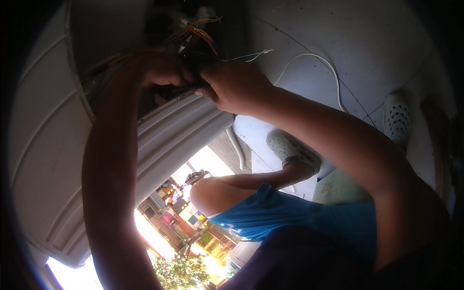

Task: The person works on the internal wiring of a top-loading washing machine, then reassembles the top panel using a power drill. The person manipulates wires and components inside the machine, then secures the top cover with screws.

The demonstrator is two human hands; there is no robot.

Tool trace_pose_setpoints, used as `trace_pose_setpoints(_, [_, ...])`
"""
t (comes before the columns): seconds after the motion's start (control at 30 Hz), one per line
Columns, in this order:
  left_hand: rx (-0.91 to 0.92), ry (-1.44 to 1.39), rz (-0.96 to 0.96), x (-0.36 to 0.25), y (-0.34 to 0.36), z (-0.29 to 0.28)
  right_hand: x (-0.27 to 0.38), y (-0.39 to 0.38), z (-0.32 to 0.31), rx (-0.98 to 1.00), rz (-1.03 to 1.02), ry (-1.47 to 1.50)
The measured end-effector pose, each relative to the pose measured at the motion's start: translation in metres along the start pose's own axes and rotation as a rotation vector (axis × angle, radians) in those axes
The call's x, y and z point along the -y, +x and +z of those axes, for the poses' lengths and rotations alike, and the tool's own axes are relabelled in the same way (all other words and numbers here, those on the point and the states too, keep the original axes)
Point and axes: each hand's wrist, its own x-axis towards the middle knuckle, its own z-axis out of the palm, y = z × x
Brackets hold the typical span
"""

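Note:
A white ribbed plastic housing (48,145) of an appliance fills the left side, with a dark opening at the top holding a bundle of orange and red wires (198,34). My left hand (166,72) has its fingers curled inside that opening, below the wires. My right hand (234,87) meets it there, fingers bent near the housing's rim; what both grip is hidden in shadow. A thin teal-and-white lead (251,54) with a small connector sticks out above my right hand.
A white cable (333,70) curves across the tiled floor (338,29) at right. My bare leg in blue shorts (270,208) and perforated clogs (396,116) are below and right. A bright outdoor area with foliage (179,270) and clutter shows at lower middle.

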Motion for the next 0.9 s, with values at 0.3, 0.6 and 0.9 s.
trace_pose_setpoints(0.3, [0.016, -0.008, -0.033, 0.007, 0.007, 0.000, -0.002, -0.016, 0.004, -0.081, -0.051, -0.106])
trace_pose_setpoints(0.6, [-0.034, -0.159, 0.032, 0.033, 0.034, 0.008, -0.001, -0.001, 0.021, 0.039, 0.406, 0.288])
trace_pose_setpoints(0.9, [0.006, -0.102, -0.031, 0.018, 0.020, 0.006, 0.003, -0.004, 0.006, -0.089, 0.041, -0.020])
